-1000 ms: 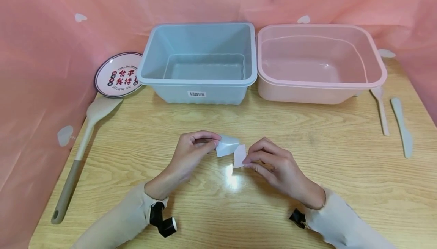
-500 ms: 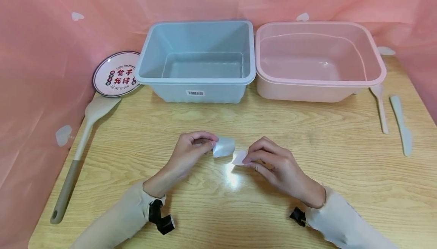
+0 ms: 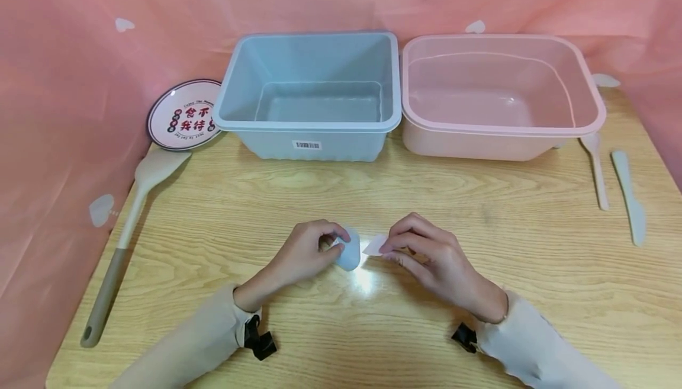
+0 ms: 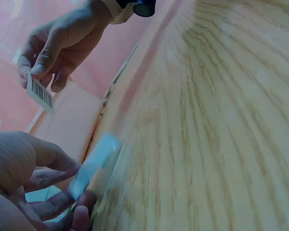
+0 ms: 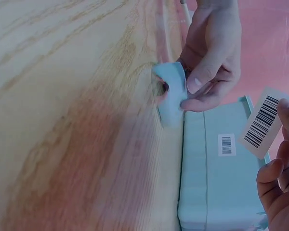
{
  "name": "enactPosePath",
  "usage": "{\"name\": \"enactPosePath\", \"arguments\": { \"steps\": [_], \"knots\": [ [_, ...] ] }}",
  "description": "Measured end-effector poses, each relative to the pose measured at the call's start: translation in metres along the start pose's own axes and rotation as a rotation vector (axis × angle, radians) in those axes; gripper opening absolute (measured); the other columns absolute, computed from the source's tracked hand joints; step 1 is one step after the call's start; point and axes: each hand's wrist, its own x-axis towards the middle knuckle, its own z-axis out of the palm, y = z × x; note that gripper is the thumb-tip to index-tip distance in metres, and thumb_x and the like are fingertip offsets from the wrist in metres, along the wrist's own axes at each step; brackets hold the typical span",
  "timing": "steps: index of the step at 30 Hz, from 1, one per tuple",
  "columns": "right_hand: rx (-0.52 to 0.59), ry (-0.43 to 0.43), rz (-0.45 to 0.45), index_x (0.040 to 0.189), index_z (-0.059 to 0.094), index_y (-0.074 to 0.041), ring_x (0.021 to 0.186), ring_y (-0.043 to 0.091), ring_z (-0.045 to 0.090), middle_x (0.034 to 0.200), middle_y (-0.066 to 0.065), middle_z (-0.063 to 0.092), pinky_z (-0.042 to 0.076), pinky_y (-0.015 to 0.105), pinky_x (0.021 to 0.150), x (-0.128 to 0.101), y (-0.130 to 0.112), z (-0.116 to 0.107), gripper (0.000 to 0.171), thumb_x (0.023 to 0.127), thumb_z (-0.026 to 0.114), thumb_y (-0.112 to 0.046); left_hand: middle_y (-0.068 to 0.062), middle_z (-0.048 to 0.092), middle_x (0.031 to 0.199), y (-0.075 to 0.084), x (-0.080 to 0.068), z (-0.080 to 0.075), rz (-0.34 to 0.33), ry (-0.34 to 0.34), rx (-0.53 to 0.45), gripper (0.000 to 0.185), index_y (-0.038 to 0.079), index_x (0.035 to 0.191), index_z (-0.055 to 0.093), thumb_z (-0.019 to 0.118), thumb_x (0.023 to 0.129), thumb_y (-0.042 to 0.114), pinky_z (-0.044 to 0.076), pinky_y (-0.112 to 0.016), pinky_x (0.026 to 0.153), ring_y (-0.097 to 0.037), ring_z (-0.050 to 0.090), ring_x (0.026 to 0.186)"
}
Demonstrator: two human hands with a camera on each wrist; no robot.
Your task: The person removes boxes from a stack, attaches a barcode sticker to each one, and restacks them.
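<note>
My left hand [image 3: 306, 251] pinches a small pale-blue slip [image 3: 349, 253], which looks like sticker backing paper, between thumb and fingers. The slip hangs bent just above the wooden table. Close by on the right, my right hand [image 3: 428, 254] pinches a white barcode sticker [image 3: 374, 245] by its edge. Black bars on the sticker [image 5: 262, 122] show plainly in the right wrist view. A gap separates sticker and slip. In the left wrist view the slip [image 4: 94, 161] is blurred and partly covered by fingers.
Behind the hands stand a blue bin [image 3: 314, 143] with a barcode label and a pink bin [image 3: 479, 146]. A plate [image 3: 183, 115] and a long spatula [image 3: 141, 187] lie left. A pale fork or spoon [image 3: 598, 176] and a light-green knife [image 3: 629, 196] lie right.
The sticker came apart from the pale-blue slip's edge and tilted flatter. My left hand has moved toward me, turning the slip from lying sideways to hanging down. My right hand has barely moved.
</note>
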Motion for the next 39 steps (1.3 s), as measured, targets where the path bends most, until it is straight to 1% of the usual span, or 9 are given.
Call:
{"name": "enactPosePath", "arguments": {
  "steps": [5, 11, 18, 21, 24, 27, 29, 34, 39],
  "knots": [
    [-0.004, 0.003, -0.002, 0.089, 0.071, -0.008, 0.083, 0.009, 0.056, 0.092, 0.003, 0.061, 0.046, 0.020, 0.064, 0.002, 0.000, -0.001, 0.018, 0.093, 0.061, -0.022, -0.007, 0.064, 0.103, 0.003, -0.002, -0.002, -0.002, 0.013, 0.046, 0.011, 0.011, 0.093, 0.073, 0.067, 0.084, 0.007, 0.050, -0.022, 0.070, -0.016, 0.058, 0.086],
    [-0.009, 0.010, 0.002, 0.089, 0.071, -0.008, 0.084, 0.009, 0.056, 0.092, 0.003, 0.062, 0.046, 0.020, 0.064, 0.001, 0.001, -0.001, 0.018, 0.093, 0.061, -0.022, -0.009, 0.060, 0.111, 0.004, -0.004, -0.007, 0.003, 0.031, 0.044, 0.010, 0.011, 0.092, 0.073, 0.068, 0.084, 0.008, 0.051, -0.026, 0.069, -0.020, 0.058, 0.091],
    [-0.014, 0.009, 0.040, 0.087, 0.071, -0.008, 0.082, 0.007, 0.055, 0.092, 0.003, 0.062, 0.045, 0.020, 0.060, -0.001, 0.001, -0.002, 0.019, 0.093, 0.062, -0.024, -0.006, 0.064, 0.109, 0.010, -0.004, -0.016, 0.029, 0.165, -0.020, 0.008, 0.008, 0.091, 0.073, 0.070, 0.084, 0.007, 0.051, -0.027, 0.069, -0.022, 0.061, 0.094],
    [-0.020, 0.012, 0.045, 0.087, 0.071, -0.008, 0.081, 0.008, 0.055, 0.092, 0.003, 0.062, 0.045, 0.019, 0.060, 0.000, 0.000, -0.001, 0.020, 0.093, 0.062, -0.024, -0.004, 0.067, 0.101, 0.018, -0.006, -0.017, 0.114, 0.218, -0.104, 0.010, 0.007, 0.092, 0.073, 0.072, 0.083, 0.003, 0.051, -0.025, 0.065, -0.020, 0.062, 0.089],
    [-0.036, 0.029, 0.035, 0.087, 0.071, -0.008, 0.078, 0.009, 0.055, 0.092, 0.004, 0.062, 0.044, 0.019, 0.059, 0.001, 0.000, -0.001, 0.021, 0.094, 0.061, -0.024, -0.002, 0.067, 0.094, 0.029, -0.009, -0.015, 0.265, 0.228, -0.128, 0.012, 0.007, 0.091, 0.073, 0.075, 0.081, 0.002, 0.052, -0.026, 0.062, -0.020, 0.061, 0.084],
    [-0.046, 0.048, 0.015, 0.086, 0.071, -0.007, 0.075, 0.011, 0.055, 0.091, 0.004, 0.062, 0.044, 0.018, 0.058, 0.004, -0.001, 0.000, 0.022, 0.094, 0.060, -0.024, -0.002, 0.067, 0.091, 0.037, -0.010, -0.009, 0.436, 0.237, -0.039, 0.013, 0.008, 0.090, 0.073, 0.078, 0.079, 0.004, 0.054, -0.024, 0.066, -0.018, 0.062, 0.084],
    [-0.042, 0.057, 0.002, 0.086, 0.071, -0.007, 0.074, 0.012, 0.055, 0.091, 0.004, 0.062, 0.043, 0.017, 0.058, 0.005, -0.002, 0.001, 0.021, 0.094, 0.060, -0.024, -0.002, 0.067, 0.090, 0.040, -0.009, -0.006, 0.515, 0.248, 0.028, 0.013, 0.008, 0.089, 0.073, 0.079, 0.078, 0.005, 0.053, -0.021, 0.069, -0.015, 0.062, 0.084],
    [-0.022, 0.064, -0.018, 0.087, 0.071, -0.006, 0.075, 0.013, 0.055, 0.090, 0.004, 0.062, 0.044, 0.014, 0.060, 0.008, -0.003, 0.004, 0.020, 0.093, 0.061, -0.022, 0.000, 0.069, 0.085, 0.043, -0.008, -0.003, 0.560, 0.253, 0.115, 0.009, 0.009, 0.086, 0.074, 0.078, 0.079, 0.006, 0.049, -0.013, 0.072, -0.011, 0.061, 0.083],
    [-0.014, 0.062, -0.013, 0.087, 0.071, -0.006, 0.074, 0.012, 0.054, 0.090, 0.004, 0.061, 0.043, 0.011, 0.061, 0.009, -0.003, 0.006, 0.020, 0.094, 0.061, -0.022, 0.001, 0.069, 0.085, 0.043, -0.007, -0.002, 0.586, 0.276, 0.165, 0.008, 0.009, 0.086, 0.073, 0.077, 0.080, 0.006, 0.049, -0.014, 0.075, -0.011, 0.061, 0.083]
  ]
}}
